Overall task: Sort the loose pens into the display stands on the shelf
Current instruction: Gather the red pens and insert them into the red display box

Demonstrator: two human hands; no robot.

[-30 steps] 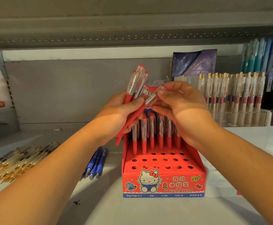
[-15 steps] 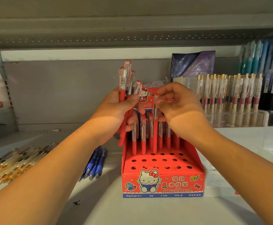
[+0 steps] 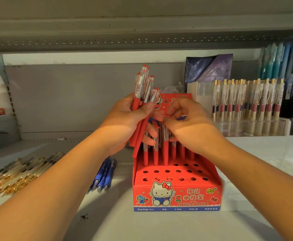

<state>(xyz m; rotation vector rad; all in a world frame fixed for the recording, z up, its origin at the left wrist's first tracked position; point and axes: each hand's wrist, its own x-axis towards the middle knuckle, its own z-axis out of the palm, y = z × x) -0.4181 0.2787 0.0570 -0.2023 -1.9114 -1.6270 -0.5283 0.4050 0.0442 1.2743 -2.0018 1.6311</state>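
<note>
My left hand [image 3: 128, 122] grips a bunch of red pens [image 3: 143, 87] with clear tops, held upright above the left side of the stand. The red Hello Kitty display stand [image 3: 177, 197] sits in the middle of the shelf, with several red pens standing in its back rows and rows of bare holes in front. My right hand [image 3: 187, 122] is over the back rows, its fingertips pinching the top of one red pen [image 3: 165, 150] that stands in a hole.
Loose blue pens [image 3: 105, 174] lie left of the stand. Several gold-trimmed clear pens [image 3: 17, 173] lie at far left. A clear stand of gold-clipped pens [image 3: 246, 101] and blue pens [image 3: 285, 56] fill the right back. A shelf board [image 3: 142, 32] hangs overhead.
My right hand took one red pen from the bunch, turned it upright and lowered it into a hole in the stand. The left hand's bunch tilted more upright.
</note>
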